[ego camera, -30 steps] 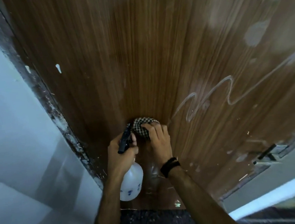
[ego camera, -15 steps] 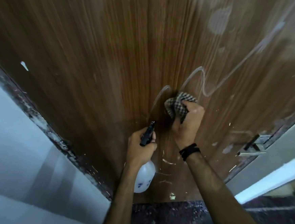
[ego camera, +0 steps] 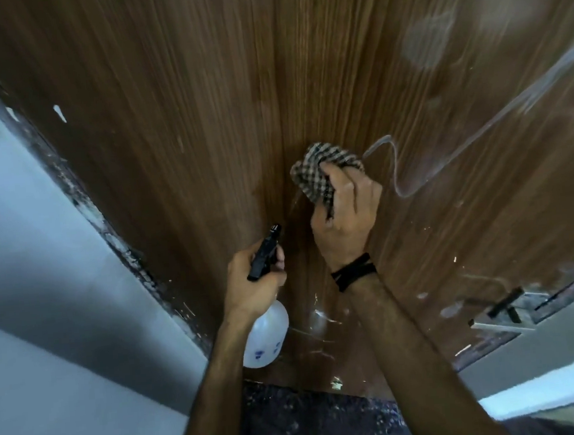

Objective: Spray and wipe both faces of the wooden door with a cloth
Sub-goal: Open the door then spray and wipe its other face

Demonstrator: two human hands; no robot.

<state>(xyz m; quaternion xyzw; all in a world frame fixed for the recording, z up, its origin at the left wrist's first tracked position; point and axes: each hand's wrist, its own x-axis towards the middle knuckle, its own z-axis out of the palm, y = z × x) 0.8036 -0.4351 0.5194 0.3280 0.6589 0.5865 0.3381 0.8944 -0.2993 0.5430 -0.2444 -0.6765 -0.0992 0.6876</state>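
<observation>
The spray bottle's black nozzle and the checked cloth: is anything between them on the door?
Head view: only bare wooden door separates the nozzle from the cloth.

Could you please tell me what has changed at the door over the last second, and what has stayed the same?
The right hand carried the checked cloth up and to the right across the wooden door, from beside the spray bottle's nozzle to the end of the white squiggle. The left hand rose slightly with the bottle. Both grips are unchanged, the cloth is still pressed to the wood, and the squiggle and pale smudges remain.
</observation>
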